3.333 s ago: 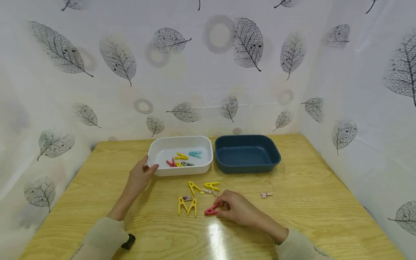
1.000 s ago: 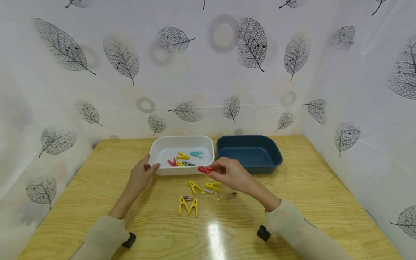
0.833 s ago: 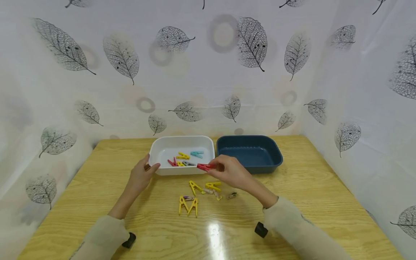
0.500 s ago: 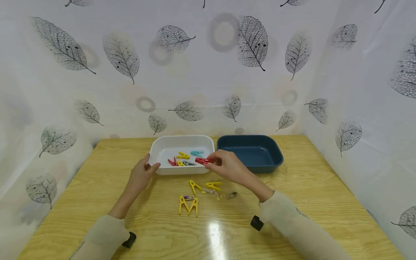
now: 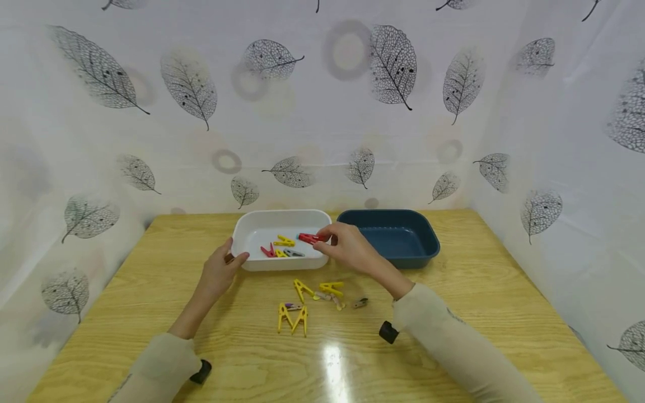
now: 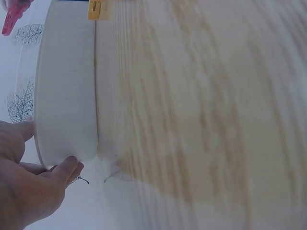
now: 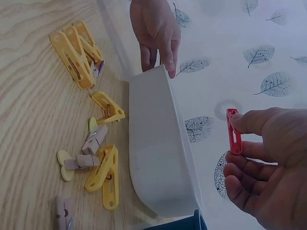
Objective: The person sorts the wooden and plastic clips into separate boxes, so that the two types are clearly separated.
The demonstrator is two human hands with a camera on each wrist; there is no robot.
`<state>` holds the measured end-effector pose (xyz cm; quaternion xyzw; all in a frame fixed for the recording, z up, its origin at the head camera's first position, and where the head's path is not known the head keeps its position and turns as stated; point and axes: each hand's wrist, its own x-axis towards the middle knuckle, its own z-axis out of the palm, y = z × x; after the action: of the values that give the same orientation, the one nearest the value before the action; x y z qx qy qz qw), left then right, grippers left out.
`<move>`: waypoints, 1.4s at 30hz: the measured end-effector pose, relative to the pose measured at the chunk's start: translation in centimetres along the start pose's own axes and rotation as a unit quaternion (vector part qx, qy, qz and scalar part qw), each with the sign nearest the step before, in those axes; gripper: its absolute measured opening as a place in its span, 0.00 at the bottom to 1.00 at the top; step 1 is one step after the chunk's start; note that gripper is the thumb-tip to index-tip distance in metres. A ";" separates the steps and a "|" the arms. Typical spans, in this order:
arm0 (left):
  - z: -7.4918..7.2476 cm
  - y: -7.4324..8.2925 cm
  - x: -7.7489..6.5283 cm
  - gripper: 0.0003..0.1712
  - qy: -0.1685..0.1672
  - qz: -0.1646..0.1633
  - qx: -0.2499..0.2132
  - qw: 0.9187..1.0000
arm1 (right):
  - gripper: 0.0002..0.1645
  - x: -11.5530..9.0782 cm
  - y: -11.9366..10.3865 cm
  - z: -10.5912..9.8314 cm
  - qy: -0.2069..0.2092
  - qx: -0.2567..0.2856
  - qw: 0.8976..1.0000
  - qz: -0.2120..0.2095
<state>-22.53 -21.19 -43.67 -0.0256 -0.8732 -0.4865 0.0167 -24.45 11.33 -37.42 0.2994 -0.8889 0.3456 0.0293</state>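
My right hand point(image 5: 347, 246) pinches a red plastic clothespin point(image 5: 309, 238) between thumb and fingers, over the right part of the white bin point(image 5: 282, 264). In the right wrist view the red clothespin point(image 7: 234, 132) stands upright in the fingertips, above the bin's rim. With thumb and fingers, my left hand point(image 5: 220, 271) grips the left front corner of that bin. Inside it lie another red clothespin point(image 5: 269, 251), two yellow ones and a grey clothespin point(image 5: 293, 253). The light blue clothespin there is mostly hidden behind the held one.
A dark blue bin point(image 5: 390, 260) stands right beside the white one. In front of them on the wooden table point(image 5: 242, 352) lie several yellow clothespins point(image 5: 303, 289) and small wooden clothespins point(image 5: 360, 303). A leaf-patterned curtain point(image 5: 322, 112) closes off the back and sides.
My right hand picked up the red clothespin from the table and carried it up and left, over the front rim of the white bin. My left hand keeps its grip.
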 end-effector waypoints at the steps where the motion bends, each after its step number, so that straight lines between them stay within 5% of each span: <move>1: 0.0 0.0 0.0 0.42 0.000 -0.001 0.000 1.000 | 0.17 0.2 0.1 0.0 0.001 -0.001 1.000 0.000; 42: 0.1 0.3 0.0 0.42 0.003 -0.015 0.007 1.000 | 0.19 4.7 1.9 1.8 0.021 -0.041 0.998 0.040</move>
<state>-22.50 -20.95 -43.45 -0.0111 -0.8766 -0.4810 0.0127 -29.09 8.88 -38.74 0.2550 -0.9126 0.3161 0.0465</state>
